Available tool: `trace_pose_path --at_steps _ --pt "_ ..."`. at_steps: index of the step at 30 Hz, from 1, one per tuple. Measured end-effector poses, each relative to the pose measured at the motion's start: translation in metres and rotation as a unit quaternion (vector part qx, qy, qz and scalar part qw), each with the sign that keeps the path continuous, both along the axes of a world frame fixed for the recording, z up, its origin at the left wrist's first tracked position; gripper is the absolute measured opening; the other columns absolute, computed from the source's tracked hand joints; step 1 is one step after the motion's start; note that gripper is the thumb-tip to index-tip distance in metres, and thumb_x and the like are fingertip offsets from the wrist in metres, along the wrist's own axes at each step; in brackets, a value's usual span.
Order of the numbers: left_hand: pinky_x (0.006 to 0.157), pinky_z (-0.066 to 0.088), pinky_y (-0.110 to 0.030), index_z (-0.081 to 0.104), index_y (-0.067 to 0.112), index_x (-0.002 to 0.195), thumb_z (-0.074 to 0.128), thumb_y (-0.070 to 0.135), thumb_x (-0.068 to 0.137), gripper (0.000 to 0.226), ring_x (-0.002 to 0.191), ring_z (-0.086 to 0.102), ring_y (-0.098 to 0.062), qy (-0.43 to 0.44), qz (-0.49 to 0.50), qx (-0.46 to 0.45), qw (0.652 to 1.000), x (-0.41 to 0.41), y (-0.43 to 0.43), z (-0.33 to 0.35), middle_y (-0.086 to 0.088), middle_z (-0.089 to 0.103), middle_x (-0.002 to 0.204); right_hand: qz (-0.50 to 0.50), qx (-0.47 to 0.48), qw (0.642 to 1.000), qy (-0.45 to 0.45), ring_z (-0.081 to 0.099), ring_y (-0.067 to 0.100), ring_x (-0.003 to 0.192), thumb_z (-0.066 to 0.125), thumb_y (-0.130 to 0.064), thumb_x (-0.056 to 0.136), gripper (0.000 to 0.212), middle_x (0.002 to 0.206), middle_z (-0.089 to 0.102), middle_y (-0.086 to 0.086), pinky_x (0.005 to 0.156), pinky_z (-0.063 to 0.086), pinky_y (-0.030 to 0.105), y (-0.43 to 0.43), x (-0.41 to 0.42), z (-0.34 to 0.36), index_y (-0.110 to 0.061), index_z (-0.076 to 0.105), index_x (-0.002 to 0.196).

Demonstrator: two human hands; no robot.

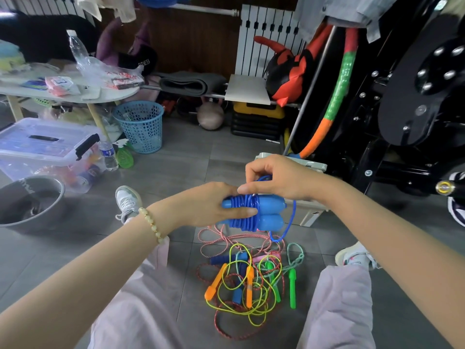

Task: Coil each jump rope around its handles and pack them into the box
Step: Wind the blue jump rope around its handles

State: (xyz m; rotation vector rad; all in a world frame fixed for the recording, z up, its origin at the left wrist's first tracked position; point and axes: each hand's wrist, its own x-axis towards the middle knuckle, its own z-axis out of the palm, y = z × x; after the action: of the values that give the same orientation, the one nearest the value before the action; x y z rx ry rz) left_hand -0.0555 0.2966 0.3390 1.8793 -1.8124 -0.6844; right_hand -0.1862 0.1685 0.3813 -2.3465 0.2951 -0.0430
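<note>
At frame centre the left hand (208, 205) grips the blue jump rope (244, 224) by its paired handles (273, 221) while the right hand (279, 180) pinches the cord: keep turns taut, then tuck the loose tail (292, 217) under.

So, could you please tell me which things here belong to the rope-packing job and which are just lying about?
Job: blue jump rope, gripped by left hand, cord pinched by right hand; tangled ropes on floor.
Lying about: blue basket, water bottle, spray bottle, metal bowl.
</note>
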Motion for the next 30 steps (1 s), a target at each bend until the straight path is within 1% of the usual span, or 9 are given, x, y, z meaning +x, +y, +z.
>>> trace_pose_path --at_steps 5,9,11,16,20,23,25,28,30 --pt "0.051 0.034 -0.015 0.037 0.035 0.063 0.057 0.054 0.085 0.035 0.052 0.048 0.004 -0.096 -0.013 -0.023 0.995 -0.011 0.006 0.003 0.011 0.045 0.054 -0.001 0.112 0.992 0.066 0.037 0.022 0.061 0.073 -0.042 0.070 0.044 0.062 0.040 0.013 0.057 0.032 0.029 -0.005 -0.004 -0.007 -0.013 0.044 0.054" --pt "0.057 0.037 -0.015 0.044 0.042 0.075 0.058 0.053 0.084 0.020 0.061 0.051 0.002 -0.052 -0.034 -0.028 0.998 -0.007 0.010 -0.004 0.015 0.054 0.065 -0.017 0.127 0.991 -0.033 0.053 0.009 0.067 0.075 -0.019 0.077 0.019 0.072 0.056 0.007 0.060 0.044 0.019 -0.002 -0.008 -0.024 -0.011 0.058 0.074" --pt "0.064 0.042 -0.019 0.051 0.040 0.083 0.057 0.053 0.083 0.015 0.064 0.053 -0.003 0.005 -0.031 -0.024 0.999 -0.006 0.012 -0.008 0.012 0.059 0.073 -0.036 0.133 0.987 -0.079 0.058 0.013 0.075 0.075 -0.020 0.077 0.009 0.077 0.064 0.005 0.072 0.050 0.030 0.000 -0.009 -0.032 -0.017 0.067 0.077" --pt "0.076 0.051 -0.023 0.053 0.018 0.120 0.056 0.060 0.083 0.055 0.079 0.062 -0.004 0.123 -0.021 -0.022 0.992 -0.002 0.014 -0.019 0.003 0.068 0.093 -0.035 0.167 0.981 -0.087 0.062 0.005 0.090 0.055 -0.034 0.083 0.031 0.096 0.070 -0.004 0.081 0.045 0.017 0.008 -0.020 -0.027 -0.013 0.071 0.099" --pt "0.052 0.043 -0.013 0.029 0.018 0.139 0.053 0.053 0.080 0.073 0.049 0.050 -0.001 0.169 0.026 -0.016 0.985 0.005 0.013 -0.020 -0.021 0.066 0.085 -0.028 0.256 0.965 -0.048 0.061 0.006 0.108 0.048 -0.033 0.093 0.033 0.117 0.066 -0.003 0.087 0.047 0.017 0.008 -0.028 -0.028 -0.018 0.060 0.120" --pt "0.054 0.043 -0.011 0.001 0.035 0.147 0.054 0.044 0.085 0.082 0.050 0.054 0.000 0.189 0.013 -0.015 0.982 0.004 0.014 -0.018 0.004 0.069 0.071 -0.047 0.299 0.953 -0.006 0.063 0.021 0.109 0.045 -0.040 0.087 0.038 0.119 0.066 0.006 0.092 0.050 0.031 0.008 -0.030 -0.038 -0.025 0.061 0.118" --pt "0.055 0.042 -0.006 -0.003 0.037 0.146 0.052 0.024 0.094 0.077 0.050 0.056 0.004 0.206 -0.005 -0.024 0.978 0.001 0.014 -0.019 0.021 0.064 0.061 -0.071 0.343 0.937 0.004 0.064 0.021 0.101 0.045 -0.043 0.083 0.041 0.112 0.068 0.007 0.089 0.049 0.030 0.010 -0.031 -0.046 -0.021 0.062 0.113" --pt "0.084 0.054 -0.024 0.014 0.046 0.146 0.053 0.030 0.095 0.066 0.084 0.068 -0.007 0.225 -0.027 -0.047 0.973 0.001 0.014 -0.026 0.018 0.071 0.095 -0.097 0.408 0.908 -0.004 0.065 0.016 0.095 0.052 -0.049 0.079 0.046 0.105 0.068 0.004 0.086 0.051 0.027 0.016 -0.032 -0.056 -0.018 0.060 0.112" --pt "0.104 0.044 -0.030 0.032 0.042 0.141 0.053 0.039 0.091 0.054 0.115 0.058 -0.003 0.217 -0.024 -0.050 0.975 0.004 0.014 -0.029 0.015 0.061 0.125 -0.083 0.440 0.894 -0.014 0.062 0.019 0.102 0.066 -0.060 0.073 0.056 0.109 0.067 0.004 0.090 0.049 0.031 0.016 -0.032 -0.063 -0.021 0.062 0.113"
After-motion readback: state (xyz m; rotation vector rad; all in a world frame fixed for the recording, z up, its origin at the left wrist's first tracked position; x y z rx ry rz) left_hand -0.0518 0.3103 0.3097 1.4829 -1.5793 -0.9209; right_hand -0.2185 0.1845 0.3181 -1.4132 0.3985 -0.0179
